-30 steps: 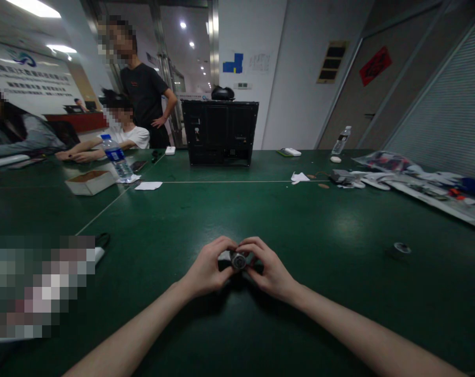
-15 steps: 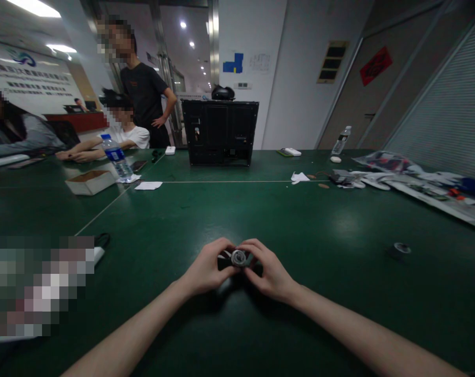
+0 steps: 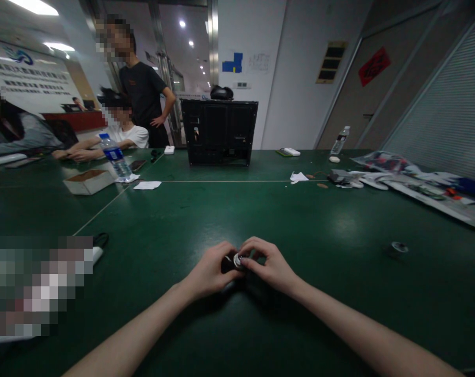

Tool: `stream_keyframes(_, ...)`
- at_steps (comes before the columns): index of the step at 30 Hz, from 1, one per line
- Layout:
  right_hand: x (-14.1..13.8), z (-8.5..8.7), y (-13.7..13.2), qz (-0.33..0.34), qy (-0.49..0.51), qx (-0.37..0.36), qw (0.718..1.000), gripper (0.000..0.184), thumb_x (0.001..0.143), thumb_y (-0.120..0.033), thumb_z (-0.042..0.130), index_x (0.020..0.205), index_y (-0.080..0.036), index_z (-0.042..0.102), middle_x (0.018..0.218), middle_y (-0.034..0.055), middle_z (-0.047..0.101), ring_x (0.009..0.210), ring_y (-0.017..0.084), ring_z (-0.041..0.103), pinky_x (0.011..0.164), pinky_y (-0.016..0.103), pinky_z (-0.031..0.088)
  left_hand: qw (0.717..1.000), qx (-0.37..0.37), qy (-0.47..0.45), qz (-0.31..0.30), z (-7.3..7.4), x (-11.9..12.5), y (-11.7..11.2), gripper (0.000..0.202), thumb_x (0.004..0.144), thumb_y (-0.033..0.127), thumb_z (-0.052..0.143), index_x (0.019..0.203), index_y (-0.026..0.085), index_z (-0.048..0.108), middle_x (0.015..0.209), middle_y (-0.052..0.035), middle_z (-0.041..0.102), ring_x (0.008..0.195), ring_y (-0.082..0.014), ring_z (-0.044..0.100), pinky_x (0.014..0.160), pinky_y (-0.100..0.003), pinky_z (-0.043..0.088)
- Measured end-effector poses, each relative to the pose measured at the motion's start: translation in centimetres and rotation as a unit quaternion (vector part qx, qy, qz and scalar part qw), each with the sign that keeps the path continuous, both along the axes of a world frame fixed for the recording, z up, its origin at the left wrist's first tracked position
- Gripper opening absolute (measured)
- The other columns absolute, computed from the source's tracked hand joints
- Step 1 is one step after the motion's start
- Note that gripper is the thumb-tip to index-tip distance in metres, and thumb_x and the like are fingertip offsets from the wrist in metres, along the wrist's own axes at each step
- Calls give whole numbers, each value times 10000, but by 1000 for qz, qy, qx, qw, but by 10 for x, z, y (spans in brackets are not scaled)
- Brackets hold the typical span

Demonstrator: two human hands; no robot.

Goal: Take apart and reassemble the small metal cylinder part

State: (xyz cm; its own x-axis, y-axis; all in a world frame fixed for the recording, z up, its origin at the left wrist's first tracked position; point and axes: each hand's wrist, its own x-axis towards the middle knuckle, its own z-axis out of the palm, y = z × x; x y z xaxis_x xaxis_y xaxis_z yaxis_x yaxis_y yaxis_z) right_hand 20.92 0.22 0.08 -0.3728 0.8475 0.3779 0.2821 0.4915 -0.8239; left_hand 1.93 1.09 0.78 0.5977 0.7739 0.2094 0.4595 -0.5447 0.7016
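Observation:
My left hand (image 3: 213, 269) is closed around a small round object with a silvery ringed top (image 3: 238, 260). Its body is mostly hidden by the fingers, so I cannot make out its kind. From the other side my right hand (image 3: 266, 264) pinches at the right edge of the same object, thumb and fingertips on its top. Off to the right on the green table (image 3: 206, 209) stands a small dark cylindrical piece (image 3: 399, 249) with a pale rim.
A black panel-backed case (image 3: 221, 133) stands at the back. To the left are an open box (image 3: 88, 182), a water bottle (image 3: 117, 159) and paper (image 3: 147, 185). Assorted parts on a tray (image 3: 449, 207) lie at the right. Several people are beyond the table.
My right thumb and fingers have shifted from the object's side onto its top edge, covering more of it. My left hand keeps its hold almost unchanged.

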Motion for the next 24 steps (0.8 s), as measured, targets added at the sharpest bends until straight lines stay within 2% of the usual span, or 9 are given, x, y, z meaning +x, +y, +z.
stream_keyframes(5, -1, 4, 3, -8, -6, 3, 1000, 39, 806, -187, 600, 793, -181, 637, 816, 27, 601, 770, 151, 578, 662, 260, 458, 1000, 14, 13, -1, 1, 0, 0, 197, 753, 239, 679, 911, 157, 595, 872, -30, 580, 788, -171, 540, 684, -252, 421)
stream_keyframes(12, 9, 12, 6, -20, -11, 33, 999, 60, 835, -212, 589, 852, -183, 638, 819, 20, 632, 748, 143, 581, 682, 262, 452, 999, 18, 28, 4, 2, -1, 0, 230, 748, 262, 687, 929, 155, 593, 876, -34, 578, 773, -172, 526, 682, -256, 416)
stream_keyframes(15, 16, 11, 11, -11, -58, 19, 998, 92, 839, -229, 588, 878, -176, 653, 819, 21, 656, 745, 146, 593, 688, 262, 454, 999, 21, 34, 6, 4, -3, 2, 229, 752, 266, 684, 929, 152, 593, 877, -34, 577, 770, -171, 523, 678, -255, 413)
stream_keyframes(19, 21, 5, 16, 45, -152, -10, 987, 119, 841, -203, 576, 908, -171, 668, 848, 25, 676, 750, 144, 602, 687, 253, 449, 999, 25, 36, 19, 3, -7, 4, 220, 744, 260, 689, 911, 153, 596, 866, -31, 581, 759, -167, 523, 672, -253, 410)
stream_keyframes(24, 21, 0, 15, 76, -254, 27, 964, 123, 814, -190, 608, 918, -181, 672, 893, 40, 668, 868, 182, 575, 787, 296, 419, 999, 35, 31, 20, 0, -8, 6, 227, 731, 252, 700, 909, 156, 596, 867, -26, 589, 762, -165, 529, 675, -251, 406)
